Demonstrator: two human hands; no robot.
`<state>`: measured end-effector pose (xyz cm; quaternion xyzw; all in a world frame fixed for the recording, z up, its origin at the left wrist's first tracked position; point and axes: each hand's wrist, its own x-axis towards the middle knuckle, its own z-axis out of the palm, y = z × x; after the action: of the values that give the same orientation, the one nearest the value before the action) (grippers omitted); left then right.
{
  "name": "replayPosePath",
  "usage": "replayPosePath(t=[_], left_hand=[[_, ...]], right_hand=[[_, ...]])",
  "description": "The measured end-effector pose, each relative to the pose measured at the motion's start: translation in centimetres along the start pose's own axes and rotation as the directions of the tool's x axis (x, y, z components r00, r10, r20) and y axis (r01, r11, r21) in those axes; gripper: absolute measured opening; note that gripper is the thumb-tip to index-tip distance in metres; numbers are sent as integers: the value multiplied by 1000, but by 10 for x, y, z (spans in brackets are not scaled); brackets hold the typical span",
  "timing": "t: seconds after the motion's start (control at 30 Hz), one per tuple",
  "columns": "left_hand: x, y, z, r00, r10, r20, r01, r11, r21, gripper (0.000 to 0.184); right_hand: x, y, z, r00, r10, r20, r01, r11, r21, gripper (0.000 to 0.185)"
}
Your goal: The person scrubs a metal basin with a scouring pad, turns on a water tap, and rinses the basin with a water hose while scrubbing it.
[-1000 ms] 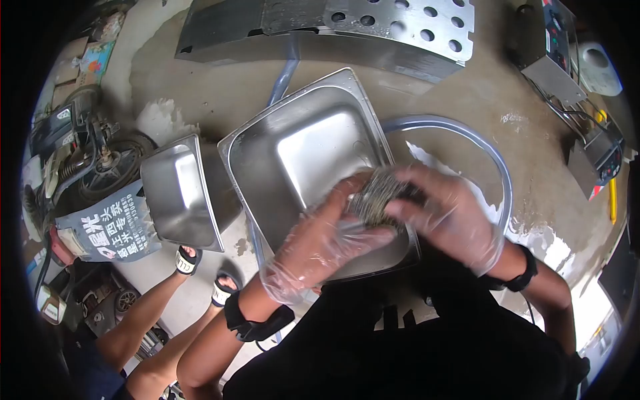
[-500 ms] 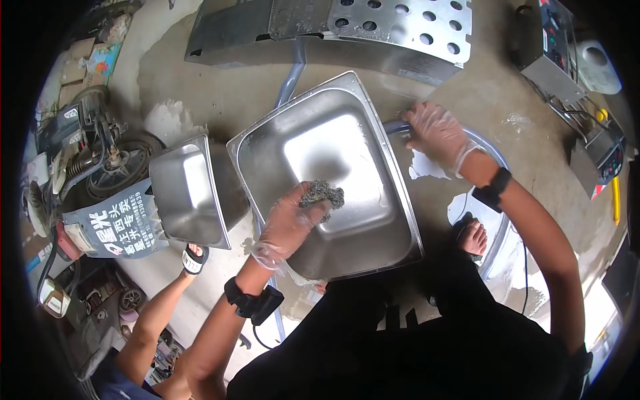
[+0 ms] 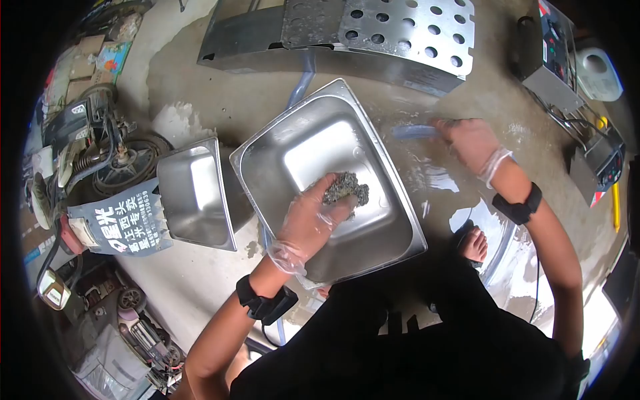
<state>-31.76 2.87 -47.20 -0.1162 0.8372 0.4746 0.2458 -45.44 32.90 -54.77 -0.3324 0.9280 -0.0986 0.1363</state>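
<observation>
Holding scrubber (image 3: 347, 189) in L hand (image 3: 309, 223), hose (image 3: 415, 132) in R (image 3: 475, 148).

- The gloved left hand (image 3: 310, 223) reaches across the lower-left rim of the large steel pan (image 3: 267, 193), gripping a grey metal scouring pad (image 3: 345, 189) over its inside.
- The gloved right hand (image 3: 472, 145), beyond the pan's right side, grasps a clear bluish hose (image 3: 415, 131) above the wet floor (image 3: 427, 100).
- A smaller steel pan (image 3: 197, 193) stands left of the large one, beside a lettered mudflap (image 3: 123, 227).
- A perforated steel plate (image 3: 407, 33) lies at the top.
</observation>
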Motion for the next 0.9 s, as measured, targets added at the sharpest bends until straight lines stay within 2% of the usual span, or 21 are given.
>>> replayPosePath(t=[0.03, 0.17, 0.23, 0.27, 0.5, 0.6, 0.7, 0.83, 0.9], left_hand=[[4, 2, -1, 999, -41, 12, 42, 998, -55, 45], [18, 3, 2, 994, -21, -108, -1, 981, -195, 57], [21, 29, -3, 989, -12, -147, -19, 978, -205, 57], [32, 24, -1, 963, 69, -262, -84, 995, -45, 60], [74, 60, -1, 971, 232, 64, -235, 972, 32, 59], [98, 69, 20, 952, 254, 172, -239, 965, -104, 52], [124, 69, 38, 906, 253, 340, -172, 952, -252, 44], [136, 70, 56, 928, 135, 346, -38, 961, -275, 38], [138, 72, 61, 946, 103, 307, -30, 972, -233, 40]], right_hand=[[-6, -2, -9, 1000, 16, -23, -16, 1000, 4, 30], [-32, -16, -36, 987, 84, -134, -84, 996, 5, 29], [-41, -27, -46, 977, 104, -185, -101, 995, 24, 28], [-45, -33, -51, 973, 105, -205, -98, 994, 46, 28], [-57, -49, -77, 939, 215, -269, -159, 964, 213, 27], [-63, -42, -81, 917, 258, -303, -203, 958, 202, 24], [-68, -30, -79, 892, 310, -329, -257, 946, 196, 24], [-74, -16, -75, 901, 346, -262, -323, 938, 126, 24], [-77, -11, -73, 904, 364, -224, -352, 931, 93, 24]])
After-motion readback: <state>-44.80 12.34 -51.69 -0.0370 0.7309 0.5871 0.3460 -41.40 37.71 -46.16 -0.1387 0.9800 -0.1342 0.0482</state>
